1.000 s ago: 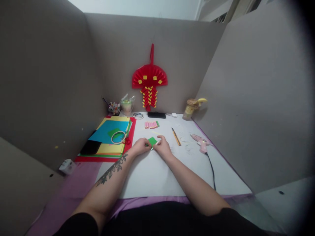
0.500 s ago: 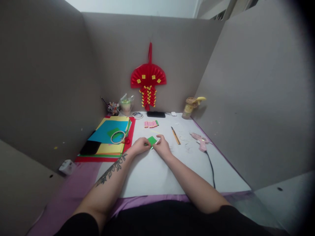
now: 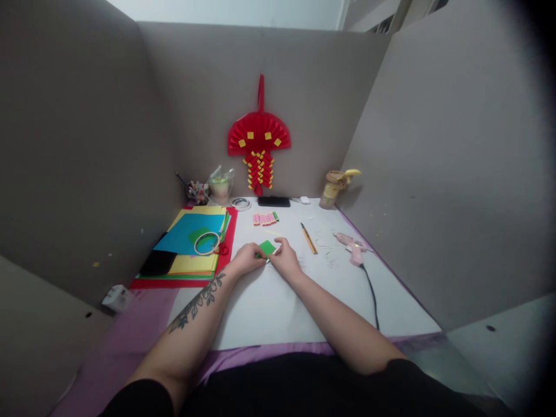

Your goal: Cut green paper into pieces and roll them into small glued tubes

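A small piece of green paper (image 3: 267, 248) is held between my two hands, low over the white board (image 3: 264, 313). My left hand (image 3: 249, 258) pinches its left edge. My right hand (image 3: 285, 259) grips the right edge, where a narrow white strip shows along the paper's lower side. Just beyond my fingers lies a thin yellow strip (image 3: 273, 233). Farther back is a row of pink paper rolls (image 3: 264, 219) with yellow ends, and a green roll (image 3: 275, 216) sits at its right end.
Left of my arm, colored sheets (image 3: 191, 229) are stacked with a tape roll (image 3: 207, 243) and red scissors (image 3: 223, 249). On the right lie a yellow utility knife (image 3: 308, 239) and a corded glue gun (image 3: 354, 246). A phone (image 3: 273, 201) and a cup (image 3: 330, 191) stand behind. A red paper ornament (image 3: 259, 136) hangs on the partition.
The camera view has shifted slightly. Both hands keep hold of the green paper in nearly the same place, with little visible movement.
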{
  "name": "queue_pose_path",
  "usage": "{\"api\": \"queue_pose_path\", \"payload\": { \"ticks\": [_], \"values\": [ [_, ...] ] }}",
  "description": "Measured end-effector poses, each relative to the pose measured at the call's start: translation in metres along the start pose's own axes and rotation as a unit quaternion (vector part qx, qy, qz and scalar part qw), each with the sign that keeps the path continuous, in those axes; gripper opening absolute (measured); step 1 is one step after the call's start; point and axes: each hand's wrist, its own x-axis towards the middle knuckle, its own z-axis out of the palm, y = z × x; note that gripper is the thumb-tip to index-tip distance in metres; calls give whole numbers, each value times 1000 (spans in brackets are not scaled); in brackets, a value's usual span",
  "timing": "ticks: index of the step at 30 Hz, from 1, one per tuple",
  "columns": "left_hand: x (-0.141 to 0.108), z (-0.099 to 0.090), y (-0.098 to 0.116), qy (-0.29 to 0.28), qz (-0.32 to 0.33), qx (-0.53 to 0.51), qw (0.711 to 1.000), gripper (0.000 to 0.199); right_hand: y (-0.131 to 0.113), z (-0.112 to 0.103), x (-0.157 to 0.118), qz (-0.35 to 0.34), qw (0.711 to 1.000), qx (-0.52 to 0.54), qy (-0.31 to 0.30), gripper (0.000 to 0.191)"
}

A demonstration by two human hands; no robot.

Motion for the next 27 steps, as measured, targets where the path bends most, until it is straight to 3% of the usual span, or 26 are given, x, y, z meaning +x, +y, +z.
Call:
{"api": "queue_pose_path", "payload": {
  "ticks": [4, 9, 13, 27],
  "values": [
    [0, 1, 4, 2, -26, 12, 1000, 20, 0, -2, -1, -5, 1000, 8, -4, 48],
    [2, 4, 3, -1, -50, 15, 999, 20, -2, -18, 2, -59, 998, -9, -10, 32],
    [3, 4, 3, -5, -52, 15, 999, 19, 0, -28, 9, -55, 998, -22, 4, 24],
    [4, 3, 2, -10, -40, 6, 999, 20, 15, -22, 18, -64, 997, -38, -15, 24]
  ]
}}
